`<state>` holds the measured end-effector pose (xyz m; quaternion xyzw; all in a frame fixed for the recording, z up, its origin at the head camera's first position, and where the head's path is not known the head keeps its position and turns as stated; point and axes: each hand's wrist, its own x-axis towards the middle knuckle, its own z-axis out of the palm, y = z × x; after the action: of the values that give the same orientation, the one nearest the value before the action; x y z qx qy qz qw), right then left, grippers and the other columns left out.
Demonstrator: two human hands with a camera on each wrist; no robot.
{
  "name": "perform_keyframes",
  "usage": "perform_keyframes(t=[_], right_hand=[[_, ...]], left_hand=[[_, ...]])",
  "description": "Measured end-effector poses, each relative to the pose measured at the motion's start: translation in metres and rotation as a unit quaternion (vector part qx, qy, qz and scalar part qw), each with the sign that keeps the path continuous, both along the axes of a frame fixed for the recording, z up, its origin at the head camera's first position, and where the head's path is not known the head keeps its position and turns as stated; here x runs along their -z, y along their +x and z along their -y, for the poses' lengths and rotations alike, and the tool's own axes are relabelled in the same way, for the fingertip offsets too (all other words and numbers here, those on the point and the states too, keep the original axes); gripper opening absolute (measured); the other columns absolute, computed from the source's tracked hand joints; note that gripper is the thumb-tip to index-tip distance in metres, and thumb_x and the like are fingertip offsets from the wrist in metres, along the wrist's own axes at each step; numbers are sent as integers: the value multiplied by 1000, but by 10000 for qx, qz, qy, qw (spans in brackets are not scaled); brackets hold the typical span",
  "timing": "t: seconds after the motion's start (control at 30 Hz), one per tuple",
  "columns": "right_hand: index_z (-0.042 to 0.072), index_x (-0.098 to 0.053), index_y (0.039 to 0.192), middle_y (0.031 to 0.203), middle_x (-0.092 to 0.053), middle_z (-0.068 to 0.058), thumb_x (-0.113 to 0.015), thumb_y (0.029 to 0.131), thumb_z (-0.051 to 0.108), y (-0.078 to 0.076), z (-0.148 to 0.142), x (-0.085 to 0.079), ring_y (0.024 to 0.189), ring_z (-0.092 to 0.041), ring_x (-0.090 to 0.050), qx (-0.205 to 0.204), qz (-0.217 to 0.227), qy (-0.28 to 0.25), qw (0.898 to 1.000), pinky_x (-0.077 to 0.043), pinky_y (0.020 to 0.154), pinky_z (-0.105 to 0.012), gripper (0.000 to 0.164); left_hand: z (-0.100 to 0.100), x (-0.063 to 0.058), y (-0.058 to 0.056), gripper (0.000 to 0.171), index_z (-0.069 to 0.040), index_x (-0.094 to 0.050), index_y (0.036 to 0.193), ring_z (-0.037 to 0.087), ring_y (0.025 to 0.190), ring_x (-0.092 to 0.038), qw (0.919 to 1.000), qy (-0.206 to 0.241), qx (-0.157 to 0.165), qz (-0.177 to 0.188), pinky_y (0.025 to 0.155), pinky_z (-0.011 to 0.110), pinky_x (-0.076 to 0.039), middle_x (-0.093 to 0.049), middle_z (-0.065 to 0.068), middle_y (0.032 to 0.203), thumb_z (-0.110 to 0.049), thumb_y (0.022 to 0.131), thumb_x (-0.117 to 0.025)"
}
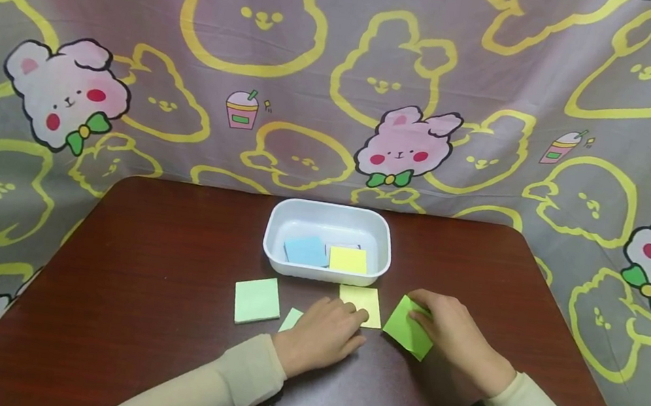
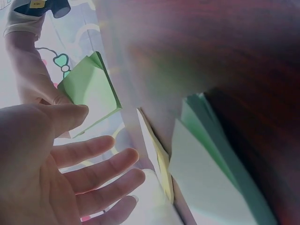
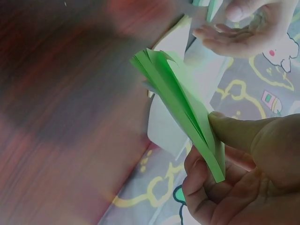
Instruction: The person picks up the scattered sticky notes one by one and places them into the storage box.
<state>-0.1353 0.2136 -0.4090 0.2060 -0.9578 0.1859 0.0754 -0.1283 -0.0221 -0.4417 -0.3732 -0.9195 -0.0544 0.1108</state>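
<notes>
My right hand (image 1: 459,334) pinches a bright green sticky note pad (image 1: 408,327) by its edge, tilted up. In the right wrist view the thumb lies on one face of the green pad (image 3: 180,108), and its sheets fan apart at the far end. My left hand (image 1: 323,336) hovers near a pale yellow sticky note pad (image 1: 365,301). In the left wrist view the fingers of the left hand (image 2: 61,164) are loosely extended, with nothing held. A mint pad (image 1: 257,300) lies to the left; another light green pad (image 1: 289,320) is partly hidden behind the left hand.
A white plastic basin (image 1: 316,274) stands behind the pads at the table's far edge. Inside lie a blue pad (image 1: 303,250) and a yellow pad (image 1: 349,259), with another piece partly covered. A patterned curtain (image 1: 313,105) hangs behind the brown table (image 1: 155,277).
</notes>
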Motion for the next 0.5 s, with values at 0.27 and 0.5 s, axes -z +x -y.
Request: perform_keyframes(t=[0.27,0.5], right_hand=[[6,-70,102,92,-73,-3,-75,80,6,-3,-5,-5,81,-17,-67,78,-144,-41,9999,-53,72,-38,22],[7,-69,103,93,-73,-3,-74,80,6,-3,-8,-10,82,-18,-67,176,-143,-75,9997,-53,73,-40,23]], left_hand=[[-5,-2,0,22,-19,-62,95,15,70,-62,10000,49,64,-34,59,28,-42,-65,-5,79,-40,90,-63],[-9,-6,-2,20,-20,-61,92,15,67,-60,9996,124,117,-234,58,28,-42,-64,-5,76,-39,89,-64]])
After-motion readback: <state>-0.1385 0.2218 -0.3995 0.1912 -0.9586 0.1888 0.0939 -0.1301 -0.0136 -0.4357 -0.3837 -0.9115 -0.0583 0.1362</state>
